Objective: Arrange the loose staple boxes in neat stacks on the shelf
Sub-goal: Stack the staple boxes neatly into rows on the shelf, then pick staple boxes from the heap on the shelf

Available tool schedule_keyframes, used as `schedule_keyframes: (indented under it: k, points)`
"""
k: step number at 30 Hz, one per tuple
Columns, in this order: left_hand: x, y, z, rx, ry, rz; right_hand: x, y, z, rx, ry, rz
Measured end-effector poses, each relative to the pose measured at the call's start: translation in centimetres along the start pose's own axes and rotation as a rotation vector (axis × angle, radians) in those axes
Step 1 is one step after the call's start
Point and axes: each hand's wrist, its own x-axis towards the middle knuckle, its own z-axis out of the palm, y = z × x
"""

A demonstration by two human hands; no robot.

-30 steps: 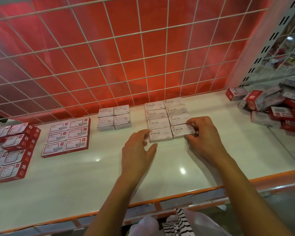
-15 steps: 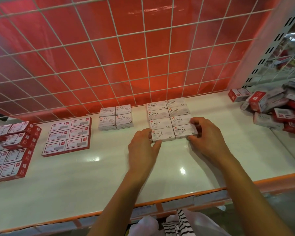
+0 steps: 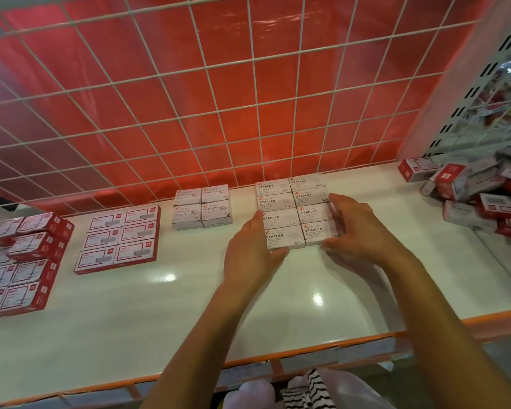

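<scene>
While you look down at the shelf (image 3: 130, 320), your hands bracket the block of white staple boxes (image 3: 289, 208), which sits two across and four deep near the wire grid (image 3: 248, 98) at the back. Your left hand (image 3: 248, 252) lies against the block's left side, fingers straight and together, thumb at the near corner. Your right hand (image 3: 360, 231) cups the right side, fingers bent around the edge of the nearest boxes, thumb at the front. A loose pile (image 3: 478, 196) of red and white boxes lies well apart at the shelf's right end. Paper clip boxes (image 3: 202, 206) and flat red boxes (image 3: 118, 237) sit to the left.
</scene>
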Motion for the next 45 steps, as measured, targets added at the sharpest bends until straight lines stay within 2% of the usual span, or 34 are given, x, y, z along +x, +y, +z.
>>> schedule_keyframes:
  k: [4, 7, 10, 13, 19, 26, 39, 45]
  points:
    - [0.2, -0.6, -1.0, 0.075, 0.054, -0.035, 0.7, -1.1, 0.2, -0.153, 0.051, -0.05]
    - [0.4, -1.5, -2.9, 0.125, 0.174, -0.03, 1.2, -3.2, 1.3, -0.178, 0.031, -0.128]
    - [1.0, -3.2, -5.1, 0.191, 0.219, -0.066, 1.9, -5.8, 3.1, -0.152, 0.035, -0.206]
    - [2.0, -5.4, -7.7, 0.278, 0.144, -0.11, 3.4, -8.3, 5.1, -0.141, 0.009, -0.251]
    - [4.2, -8.8, -11.0, 0.449, -0.085, -0.049, 6.8, -12.0, 8.1, -0.272, -0.099, -0.331]
    - [7.2, -10.1, -11.8, 0.453, -0.304, -0.047, 9.6, -13.6, 9.5, -0.339, -0.265, -0.238]
    - [6.9, -10.1, -11.1, 0.405, -0.262, 0.034, 9.6, -13.5, 9.5, -0.35, -0.271, -0.208]
    - [6.5, -9.7, -10.7, 0.401, -0.247, 0.01, 9.0, -13.8, 9.1, -0.357, -0.287, -0.197]
